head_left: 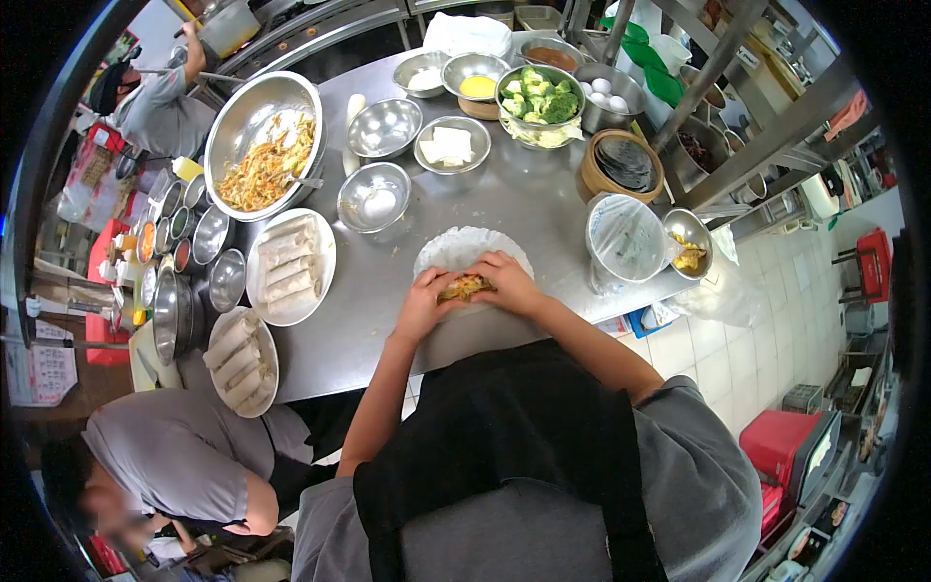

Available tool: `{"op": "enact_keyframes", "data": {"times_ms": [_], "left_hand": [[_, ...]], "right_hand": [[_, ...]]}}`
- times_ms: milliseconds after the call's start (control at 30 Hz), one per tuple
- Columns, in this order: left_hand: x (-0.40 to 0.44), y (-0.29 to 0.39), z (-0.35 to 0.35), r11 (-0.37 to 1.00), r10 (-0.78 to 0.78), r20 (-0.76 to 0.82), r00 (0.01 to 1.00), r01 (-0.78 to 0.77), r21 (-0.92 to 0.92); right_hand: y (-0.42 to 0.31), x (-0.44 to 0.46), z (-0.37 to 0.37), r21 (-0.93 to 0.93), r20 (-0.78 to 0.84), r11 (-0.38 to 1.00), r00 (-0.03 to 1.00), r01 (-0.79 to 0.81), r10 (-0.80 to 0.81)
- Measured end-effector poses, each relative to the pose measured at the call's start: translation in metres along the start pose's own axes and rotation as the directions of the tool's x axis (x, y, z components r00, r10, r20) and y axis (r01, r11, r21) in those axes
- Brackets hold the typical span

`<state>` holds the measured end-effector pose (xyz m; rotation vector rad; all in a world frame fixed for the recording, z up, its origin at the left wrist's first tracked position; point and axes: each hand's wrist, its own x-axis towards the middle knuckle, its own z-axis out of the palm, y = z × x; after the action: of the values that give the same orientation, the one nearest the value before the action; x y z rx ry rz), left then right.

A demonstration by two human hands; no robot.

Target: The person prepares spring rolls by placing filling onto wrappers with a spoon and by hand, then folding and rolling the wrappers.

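Note:
A round, pale spring roll wrapper point(475, 244) lies on the steel table before me. A mound of shredded vegetable filling point(467, 287) sits on its near part. My left hand point(422, 304) is curled round the left end of the filling, thumb on the near side. From the other end, my right hand point(511, 283) closes over it with bent fingers. The wrapper's near edge is partly hidden by my hands. Rolled spring rolls point(289, 264) rest in a row on a white oval plate point(328, 244) to the left.
A second plate of rolls point(240, 369) stands nearer, beside a seated co-worker point(184, 456). Behind are a big bowl of filling point(260, 155), tofu point(448, 145), broccoli point(543, 97) and eggs point(606, 95). A plastic-lined tub point(626, 242) stands at the right edge.

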<state>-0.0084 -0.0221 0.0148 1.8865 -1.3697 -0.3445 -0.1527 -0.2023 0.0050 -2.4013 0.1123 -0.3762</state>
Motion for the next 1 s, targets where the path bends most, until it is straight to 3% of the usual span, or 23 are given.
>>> {"op": "enact_keyframes", "data": {"times_ms": [100,300,400,500,600,733,833,933,1000], "left_hand": [[0.002,0.008,-0.009,1.000,0.008,-0.015,1.000,-0.008,0.016],[0.004,-0.007,-0.005,1.000,0.017,0.072,0.997,-0.019,0.025],[0.001,0.002,-0.014,1.000,0.008,0.026,1.000,-0.007,-0.023],[-0.006,0.008,-0.031,1.000,-0.016,-0.004,1.000,0.016,-0.016],[-0.013,0.001,-0.035,0.995,-0.095,0.042,0.995,0.095,0.006],[-0.011,0.004,-0.025,0.992,-0.121,0.061,0.991,0.118,0.055],[0.002,0.021,-0.020,0.975,-0.025,0.064,0.998,0.010,0.223],[0.019,0.020,-0.006,0.967,0.114,0.065,0.991,-0.126,0.221],[0.028,0.017,0.001,0.973,0.124,0.132,0.984,-0.147,0.181]], "right_hand": [[-0.005,0.000,-0.010,0.064,-0.050,0.998,0.998,0.027,-0.024],[0.001,0.010,-0.008,0.079,0.055,0.997,0.998,-0.020,0.015],[0.020,0.008,-0.004,0.296,0.024,0.954,0.999,-0.039,0.033],[0.018,-0.002,-0.038,0.334,0.071,0.926,0.984,-0.175,0.161],[0.009,-0.012,-0.058,0.131,0.154,0.982,0.981,-0.139,0.119],[0.012,-0.009,-0.045,0.096,0.131,0.995,0.991,0.014,-0.026],[0.015,-0.002,-0.039,0.072,0.170,0.997,0.984,0.038,-0.050],[0.014,0.002,-0.035,0.072,0.207,0.997,0.978,0.018,-0.033],[0.010,-0.001,-0.034,0.073,0.194,0.997,0.981,-0.022,0.008]]}}
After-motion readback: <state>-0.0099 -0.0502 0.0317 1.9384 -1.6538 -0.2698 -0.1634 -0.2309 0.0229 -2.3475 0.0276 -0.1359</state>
